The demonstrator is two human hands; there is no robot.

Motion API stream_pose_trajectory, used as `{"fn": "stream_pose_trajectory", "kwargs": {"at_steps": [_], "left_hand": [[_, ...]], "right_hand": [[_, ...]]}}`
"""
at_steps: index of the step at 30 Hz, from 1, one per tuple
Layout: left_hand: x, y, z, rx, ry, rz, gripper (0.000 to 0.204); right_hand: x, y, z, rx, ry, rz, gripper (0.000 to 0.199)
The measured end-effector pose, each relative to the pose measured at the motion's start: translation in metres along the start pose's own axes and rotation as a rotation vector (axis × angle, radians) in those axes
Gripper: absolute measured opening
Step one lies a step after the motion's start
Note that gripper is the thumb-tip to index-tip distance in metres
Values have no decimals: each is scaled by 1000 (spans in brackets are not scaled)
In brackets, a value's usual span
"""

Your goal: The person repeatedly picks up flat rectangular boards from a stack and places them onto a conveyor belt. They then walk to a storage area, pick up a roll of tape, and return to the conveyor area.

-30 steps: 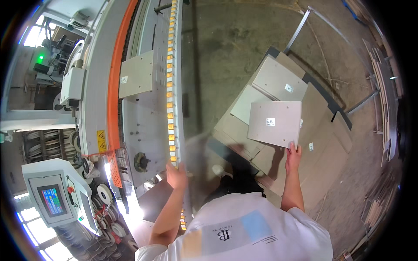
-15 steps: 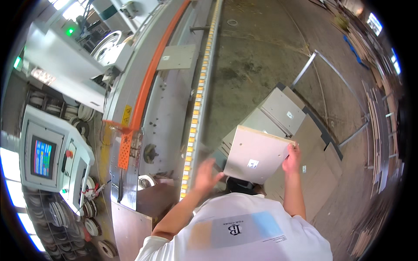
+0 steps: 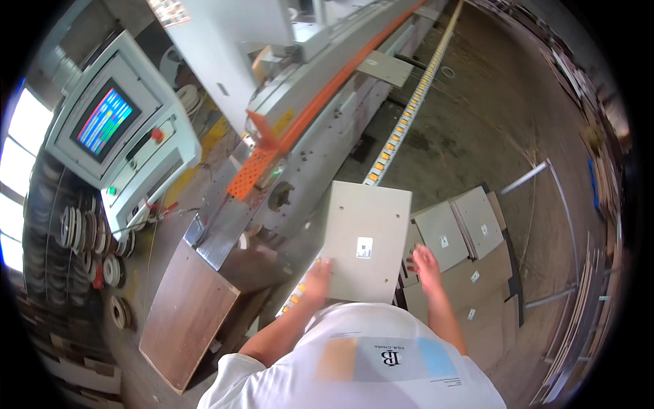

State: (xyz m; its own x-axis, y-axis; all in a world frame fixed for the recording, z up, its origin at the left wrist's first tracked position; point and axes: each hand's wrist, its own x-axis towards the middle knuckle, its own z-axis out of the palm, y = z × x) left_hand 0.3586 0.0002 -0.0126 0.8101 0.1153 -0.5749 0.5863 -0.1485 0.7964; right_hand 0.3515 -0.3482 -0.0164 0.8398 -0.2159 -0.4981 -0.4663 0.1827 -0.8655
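A light grey-beige board (image 3: 371, 215) with a white label and small holes near its corners is in front of my body, covering part of the roller rail. My left hand (image 3: 318, 278) is at its lower left edge, fingers closed on that edge and partly hidden. Just off the board's right side, my right hand (image 3: 424, 264) is open with fingers apart, holding nothing. Beyond that hand lie stacks of similar labelled boards (image 3: 443, 228).
A long machine with an orange guard (image 3: 306, 123) runs along the left, carrying another board (image 3: 385, 68). Beside it extends a rail with yellow rollers (image 3: 402, 129). A control panel with a screen (image 3: 105, 119), a brown wooden box (image 3: 187, 307) and a metal frame (image 3: 528, 177) stand around.
The board has swung left and turned upright toward the roller rail. My right hand has let go of it, and my left hand has come onto its left edge. The view has turned left.
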Motion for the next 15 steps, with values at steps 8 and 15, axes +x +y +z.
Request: {"fn": "stream_pose_trajectory", "kwargs": {"at_steps": [8,15], "left_hand": [[10,-23,-95,-377,279,-60,45],[35,-57,-129,-659,432,-169,49]], "right_hand": [[-33,74,-21,-253,-147,189,35],[-25,116,-43,-531,-296,171,37]]}}
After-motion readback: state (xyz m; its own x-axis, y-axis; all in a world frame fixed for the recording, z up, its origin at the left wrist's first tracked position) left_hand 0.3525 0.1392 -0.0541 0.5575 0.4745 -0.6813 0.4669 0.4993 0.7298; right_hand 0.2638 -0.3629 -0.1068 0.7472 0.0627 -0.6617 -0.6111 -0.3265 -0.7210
